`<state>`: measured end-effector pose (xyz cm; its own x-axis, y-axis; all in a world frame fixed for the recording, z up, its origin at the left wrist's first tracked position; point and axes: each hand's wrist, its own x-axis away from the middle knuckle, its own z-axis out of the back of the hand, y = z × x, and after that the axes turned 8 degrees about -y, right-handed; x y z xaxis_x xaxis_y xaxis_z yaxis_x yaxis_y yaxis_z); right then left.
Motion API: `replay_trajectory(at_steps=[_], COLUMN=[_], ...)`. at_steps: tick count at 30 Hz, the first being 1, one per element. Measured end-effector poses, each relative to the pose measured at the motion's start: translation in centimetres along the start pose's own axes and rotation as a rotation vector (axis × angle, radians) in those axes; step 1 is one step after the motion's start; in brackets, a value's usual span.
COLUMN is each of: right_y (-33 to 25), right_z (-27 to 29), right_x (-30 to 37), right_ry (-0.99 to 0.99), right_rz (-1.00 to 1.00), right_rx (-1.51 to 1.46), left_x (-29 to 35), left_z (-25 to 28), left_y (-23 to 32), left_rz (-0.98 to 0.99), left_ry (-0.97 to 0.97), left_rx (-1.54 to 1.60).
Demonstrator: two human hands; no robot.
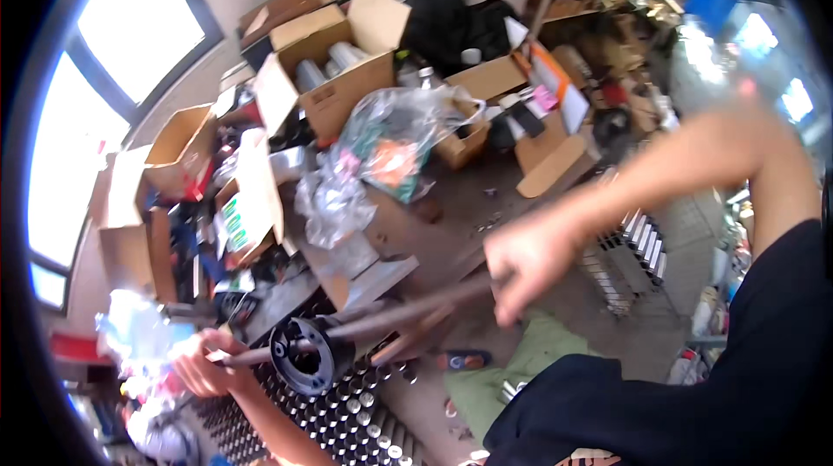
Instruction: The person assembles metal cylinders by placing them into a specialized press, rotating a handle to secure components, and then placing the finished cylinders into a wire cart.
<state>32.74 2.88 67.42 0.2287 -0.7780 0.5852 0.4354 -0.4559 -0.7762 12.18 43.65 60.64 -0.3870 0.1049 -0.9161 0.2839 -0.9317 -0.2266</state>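
Landmark: crumpled plastic bag [334,201] mid-worktop [434,223]. Behind it a bigger filled bag [395,141], then an open carton [334,62] with cylinders inside; left of it, more open cartons [178,149]. In front of it the round disc [302,357] on a long rod [408,310], above a tray of small cylinders [347,418].

Head camera looks steeply down, near cluttered workbench [434,214].

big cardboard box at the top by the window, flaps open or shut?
Open. The cardboard box has its flaps folded up and outward, and pale cylindrical items show inside it through the top.
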Motion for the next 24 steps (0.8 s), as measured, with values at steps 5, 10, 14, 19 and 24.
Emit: replay_trajectory(at_steps=[5, 10, 14, 19, 24], right_y=[-4.7, -11.3, -12.2, -6.8, -4.2], right_z=[-21.6, -29.9, -28.4, -21.3, 3.1], right_x=[-6.8, -22.5, -21.1, -20.5, -18.6], right_ry=[0.222, 0.727, 0.511, 1.097, 1.578], right_rz=[0.267, 0.652, 0.507, 0.726, 0.805], right_rx=[-0.839, -0.992, -1.025, -0.625, 0.529], left_x=[-8.5, -13.0, -8.6, 4.2, 5.2], left_z=[-10.5, -10.7, -6.6, 10.5, 32.0], left_y=[5.3, 9.3, 8.3, 7.4, 18.0], left_rz=[-0.117, -0.283, 0.222, 1.722, 2.064], left_ry=[0.177, -0.07, -0.329, -1.022, -0.777], left_rx=[0.752, 0.859, 0.618, 1.246, 1.476])
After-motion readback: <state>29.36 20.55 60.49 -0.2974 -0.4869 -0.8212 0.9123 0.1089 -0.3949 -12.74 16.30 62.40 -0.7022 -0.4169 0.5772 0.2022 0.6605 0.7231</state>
